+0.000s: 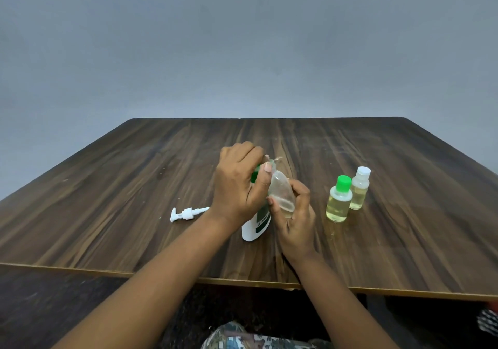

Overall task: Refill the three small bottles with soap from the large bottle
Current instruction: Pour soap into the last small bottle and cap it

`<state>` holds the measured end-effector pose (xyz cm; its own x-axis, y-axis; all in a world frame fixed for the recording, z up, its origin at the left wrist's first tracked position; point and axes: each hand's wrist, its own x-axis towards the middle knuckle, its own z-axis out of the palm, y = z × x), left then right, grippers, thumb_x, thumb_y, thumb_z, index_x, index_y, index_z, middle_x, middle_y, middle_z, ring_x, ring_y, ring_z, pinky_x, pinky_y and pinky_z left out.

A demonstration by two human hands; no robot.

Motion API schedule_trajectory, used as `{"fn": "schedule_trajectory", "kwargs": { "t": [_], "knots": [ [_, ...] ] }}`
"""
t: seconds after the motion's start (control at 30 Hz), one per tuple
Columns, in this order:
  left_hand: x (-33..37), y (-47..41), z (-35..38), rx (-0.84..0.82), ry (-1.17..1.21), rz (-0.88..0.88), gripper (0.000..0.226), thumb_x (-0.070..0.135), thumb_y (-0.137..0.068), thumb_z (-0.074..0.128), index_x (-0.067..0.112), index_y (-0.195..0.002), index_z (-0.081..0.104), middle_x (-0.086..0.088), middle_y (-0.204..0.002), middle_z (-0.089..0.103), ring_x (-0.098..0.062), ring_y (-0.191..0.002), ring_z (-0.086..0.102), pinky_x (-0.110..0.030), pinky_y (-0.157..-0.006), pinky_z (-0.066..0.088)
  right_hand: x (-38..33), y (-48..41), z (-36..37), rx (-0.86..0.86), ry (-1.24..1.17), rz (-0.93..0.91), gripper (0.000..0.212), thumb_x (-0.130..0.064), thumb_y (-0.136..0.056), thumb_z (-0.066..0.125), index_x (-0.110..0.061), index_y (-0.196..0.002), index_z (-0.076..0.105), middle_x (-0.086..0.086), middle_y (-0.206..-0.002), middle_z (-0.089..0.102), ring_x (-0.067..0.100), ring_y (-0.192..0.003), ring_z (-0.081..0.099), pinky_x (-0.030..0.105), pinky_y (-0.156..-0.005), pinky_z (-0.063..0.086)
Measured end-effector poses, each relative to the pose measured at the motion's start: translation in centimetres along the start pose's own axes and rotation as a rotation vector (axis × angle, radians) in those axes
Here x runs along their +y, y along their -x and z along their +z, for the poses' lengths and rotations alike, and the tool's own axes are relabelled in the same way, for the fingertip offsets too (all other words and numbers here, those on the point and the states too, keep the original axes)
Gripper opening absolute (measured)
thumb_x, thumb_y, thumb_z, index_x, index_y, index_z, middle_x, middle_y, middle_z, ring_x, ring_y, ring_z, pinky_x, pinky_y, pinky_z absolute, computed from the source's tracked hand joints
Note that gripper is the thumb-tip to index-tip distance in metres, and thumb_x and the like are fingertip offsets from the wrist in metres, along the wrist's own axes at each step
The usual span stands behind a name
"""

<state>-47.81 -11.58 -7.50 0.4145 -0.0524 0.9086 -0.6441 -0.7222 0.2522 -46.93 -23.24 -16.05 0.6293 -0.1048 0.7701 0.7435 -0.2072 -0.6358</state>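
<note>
My right hand (295, 222) holds a clear small bottle (281, 191), tilted with its neck up and to the left; a little yellowish soap sits in its bottom. My left hand (237, 184) is closed at that bottle's neck, thumb and fingers pinched, with a bright green piece (254, 173) under the fingers that looks like its cap. The large white bottle (256, 224) with a dark green label stands just behind my hands, its top hidden. Two small bottles of yellow soap stand to the right, one green-capped (339, 200), one white-capped (359, 191).
A white pump head (188, 213) lies on its side on the dark wooden table (107, 187), left of my left wrist. The table's near edge runs across below my forearms. A grey wall stands behind the far edge.
</note>
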Motion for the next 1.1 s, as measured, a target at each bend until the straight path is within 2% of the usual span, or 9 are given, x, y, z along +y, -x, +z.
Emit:
{"fn": "schedule_trajectory", "kwargs": {
  "t": [0.13,0.27,0.4,0.5,0.73,0.8,0.9,1.0,1.1],
  "knots": [
    [-0.5,0.6,0.1,0.008,-0.004,-0.007,0.040,0.026,-0.091,0.034,0.003,-0.073,0.061,-0.006,-0.073,0.060,-0.019,-0.070,0.055,-0.030,-0.072,0.034,0.1,0.3,-0.2,-0.003,0.017,0.007,0.038,-0.038,-0.088,0.057,-0.022,-0.120,0.043,-0.021,-0.107,0.054,-0.009,-0.090,0.059,0.005,-0.069,0.046],
    [0.3,-0.2,-0.3,-0.021,-0.003,0.044,0.042,0.027,-0.092,0.033,0.003,-0.074,0.062,-0.005,-0.074,0.061,-0.018,-0.071,0.055,-0.030,-0.074,0.035,-0.5,0.1,-0.1,0.022,-0.012,-0.003,0.044,-0.050,-0.090,0.053,-0.021,-0.120,0.041,-0.019,-0.107,0.054,-0.008,-0.090,0.060,0.005,-0.067,0.046],
    [0.4,-1.1,-0.6,-0.062,-0.037,0.062,0.045,0.029,-0.093,0.032,0.001,-0.068,0.058,-0.008,-0.068,0.056,-0.022,-0.065,0.051,-0.035,-0.069,0.036,-0.8,-0.2,-0.1,0.043,-0.027,-0.003,0.046,-0.053,-0.089,0.050,-0.020,-0.119,0.040,-0.018,-0.105,0.053,-0.011,-0.090,0.058,0.002,-0.067,0.044],
    [0.1,-0.5,-0.4,-0.026,-0.021,0.038,0.042,0.028,-0.092,0.034,0.003,-0.069,0.060,-0.006,-0.068,0.057,-0.020,-0.065,0.052,-0.033,-0.069,0.036,-0.5,-0.2,0.0,0.020,0.005,-0.008,0.045,-0.053,-0.090,0.049,-0.021,-0.121,0.041,-0.021,-0.107,0.053,-0.009,-0.091,0.059,0.007,-0.068,0.048],
    [-0.3,0.5,-0.1,0.022,-0.023,0.024,0.039,0.025,-0.090,0.036,0.003,-0.076,0.064,-0.006,-0.075,0.063,-0.015,-0.074,0.055,-0.023,-0.076,0.032,-0.1,0.1,-0.1,-0.004,0.056,-0.005,0.040,-0.039,-0.087,0.057,-0.022,-0.120,0.042,-0.022,-0.106,0.053,-0.012,-0.092,0.057,0.006,-0.069,0.047],
    [0.0,-0.1,-0.2,0.006,-0.019,0.048,0.040,0.026,-0.090,0.035,0.003,-0.075,0.064,-0.006,-0.074,0.063,-0.016,-0.073,0.055,-0.027,-0.075,0.034,-0.4,-0.1,0.0,0.002,0.036,0.006,0.044,-0.045,-0.088,0.056,-0.023,-0.122,0.040,-0.016,-0.106,0.055,-0.009,-0.092,0.058,0.007,-0.069,0.047],
    [0.3,-0.9,-0.4,-0.025,-0.024,0.068,0.044,0.027,-0.092,0.032,0.003,-0.069,0.060,-0.006,-0.069,0.059,-0.020,-0.066,0.053,-0.031,-0.070,0.034,-0.4,-0.1,0.0,0.010,0.016,0.009,0.041,-0.036,-0.087,0.057,-0.023,-0.121,0.039,-0.013,-0.104,0.056,-0.008,-0.090,0.059,0.006,-0.068,0.047],
    [0.1,-0.7,-0.1,0.003,-0.018,0.064,0.043,0.027,-0.091,0.033,0.003,-0.066,0.059,-0.006,-0.067,0.057,-0.019,-0.064,0.051,-0.031,-0.069,0.033,-0.1,0.2,-0.1,0.011,0.030,0.000,0.040,-0.035,-0.085,0.057,-0.024,-0.118,0.038,-0.008,-0.101,0.057,0.000,-0.086,0.060,0.013,-0.064,0.050],
    [-0.5,-0.1,0.3,0.009,-0.013,0.032,0.042,0.027,-0.090,0.034,0.002,-0.065,0.058,-0.006,-0.066,0.055,-0.019,-0.063,0.050,-0.034,-0.067,0.035,0.0,0.3,-0.1,-0.012,0.056,-0.005,0.038,-0.038,-0.084,0.057,-0.023,-0.114,0.039,-0.012,-0.096,0.057,-0.002,-0.081,0.060,0.012,-0.061,0.048]
  ]
}}
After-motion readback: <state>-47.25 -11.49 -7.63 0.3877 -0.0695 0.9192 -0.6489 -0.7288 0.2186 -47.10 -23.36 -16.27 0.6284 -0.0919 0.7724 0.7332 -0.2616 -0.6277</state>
